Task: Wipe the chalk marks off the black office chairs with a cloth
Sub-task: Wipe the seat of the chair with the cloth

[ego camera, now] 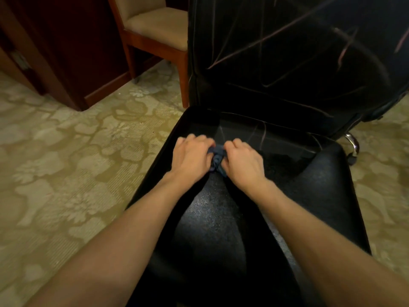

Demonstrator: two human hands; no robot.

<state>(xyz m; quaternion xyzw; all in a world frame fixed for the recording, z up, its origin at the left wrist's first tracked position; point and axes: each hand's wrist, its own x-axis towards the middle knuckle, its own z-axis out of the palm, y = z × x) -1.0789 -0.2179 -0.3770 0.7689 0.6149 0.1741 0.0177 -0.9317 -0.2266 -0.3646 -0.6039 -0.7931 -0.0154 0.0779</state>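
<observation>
Both gripping the bunched blue cloth (218,157), left hand (192,155) and right hand (243,161) close together on the black office chair (221,218) seat, likely gathering it into a pad to rub off the chalk marks (263,134) just beyond and on the backrest.

The floor is covered by a pale carpet (66,156) patterned with large flowers. A wooden chair (155,32) with beige upholstery is set at the top, beside dark red-brown wooden panelling (73,52). Dim, warm lighting is seen.
</observation>
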